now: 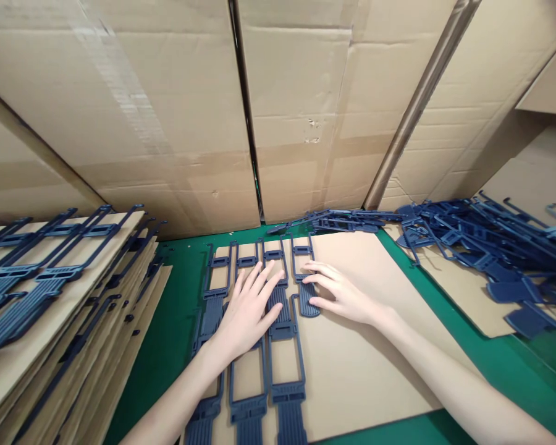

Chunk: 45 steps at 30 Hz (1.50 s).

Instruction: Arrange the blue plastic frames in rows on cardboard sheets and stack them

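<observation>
Near the far edge of a cardboard sheet (366, 364), at the right end of the upper row, a dark blue plastic frame with a ribbed paddle end (309, 301) is touched by the right hand (340, 293). From that hand the frame is found directly to the left, its long axis run from the far edge toward the person, with the paddle end nearer. The right hand's fingers are bent and its thumb is held apart from them, with the tips set along the frame's right side; whether any part is pinched cannot be told. The left hand (249, 315) is spread palm down over the neighbouring frames (278, 303), so the right hand is the nearer one to the end frame.

Just left of the paddle end, the upper part of a lower-row frame (301, 352) is placed, and little room is left on that side. To the right, bare cardboard is offered as far as the sheet's slanting edge, beyond which green desk (451, 309) is seen. Past the far edge, a low heap of similar parts (347, 220) is lain close by, backed by upright cardboard boxes (324, 123).
</observation>
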Tool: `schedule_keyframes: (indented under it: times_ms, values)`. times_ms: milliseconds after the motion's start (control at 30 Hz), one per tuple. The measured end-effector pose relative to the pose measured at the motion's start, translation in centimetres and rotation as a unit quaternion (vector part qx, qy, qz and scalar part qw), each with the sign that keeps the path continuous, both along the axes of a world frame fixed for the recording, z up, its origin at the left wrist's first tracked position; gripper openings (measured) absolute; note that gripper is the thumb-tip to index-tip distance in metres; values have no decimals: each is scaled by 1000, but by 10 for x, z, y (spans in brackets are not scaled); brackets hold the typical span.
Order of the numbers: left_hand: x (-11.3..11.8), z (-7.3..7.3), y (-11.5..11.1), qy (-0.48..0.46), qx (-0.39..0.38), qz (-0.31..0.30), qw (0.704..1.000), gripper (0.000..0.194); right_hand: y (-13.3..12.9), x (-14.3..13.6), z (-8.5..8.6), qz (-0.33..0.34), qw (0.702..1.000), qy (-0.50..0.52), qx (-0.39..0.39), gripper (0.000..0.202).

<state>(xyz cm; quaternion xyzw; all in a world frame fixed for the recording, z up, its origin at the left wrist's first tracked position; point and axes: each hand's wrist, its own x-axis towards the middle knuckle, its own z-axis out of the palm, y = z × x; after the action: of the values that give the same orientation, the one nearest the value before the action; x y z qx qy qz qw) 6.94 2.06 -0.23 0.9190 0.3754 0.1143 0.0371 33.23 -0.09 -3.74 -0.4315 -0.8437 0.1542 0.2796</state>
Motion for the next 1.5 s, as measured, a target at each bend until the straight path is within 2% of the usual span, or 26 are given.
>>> schedule_keyframes:
  times_ms: [200, 367, 467, 533, 733, 967, 1067, 1167, 1233, 1267, 1333, 1400, 1500]
  values:
    - [3, 16, -1, -98, 47, 1, 994, 52, 0, -3, 4, 19, 1000, 17, -11, 34]
    - [-3, 29, -4, -232, 93, 18, 968, 47, -1, -4, 4, 33, 999, 26, -10, 33]
    - [-9, 36, -5, -316, 94, 48, 943, 47, -1, -4, 4, 29, 999, 29, -11, 31]
    - [-13, 39, -5, -340, 96, 71, 933, 44, -1, -4, 5, 27, 999, 27, -13, 32]
    - [-21, 43, -1, -427, 40, 75, 900, 31, -1, -4, 7, 25, 999, 27, -10, 30]
    - [-18, 42, 2, -450, 5, 15, 893, 26, -1, -2, 8, 33, 999, 32, -23, 30]
    - [-16, 39, 1, -461, -7, 20, 887, 25, 0, -1, 9, 38, 998, 35, -29, 31]
    - [-16, 40, 0, -478, 14, 37, 878, 18, 0, 0, 9, 43, 998, 38, -30, 31]
    - [-17, 43, 0, -465, 19, 47, 884, 15, 0, 0, 9, 45, 998, 37, -31, 30]
    - [-17, 46, 0, -450, 16, 48, 891, 19, 0, 1, 9, 45, 998, 36, -31, 31]
    - [-18, 53, 2, -426, 3, 50, 903, 39, 0, 1, 9, 44, 998, 36, -31, 31]
    - [-20, 59, 4, -425, -18, 63, 903, 54, 0, 2, 9, 45, 998, 39, -31, 31]
    - [-24, 60, 9, -453, -83, 89, 883, 52, 0, 2, 9, 47, 997, 42, -32, 30]
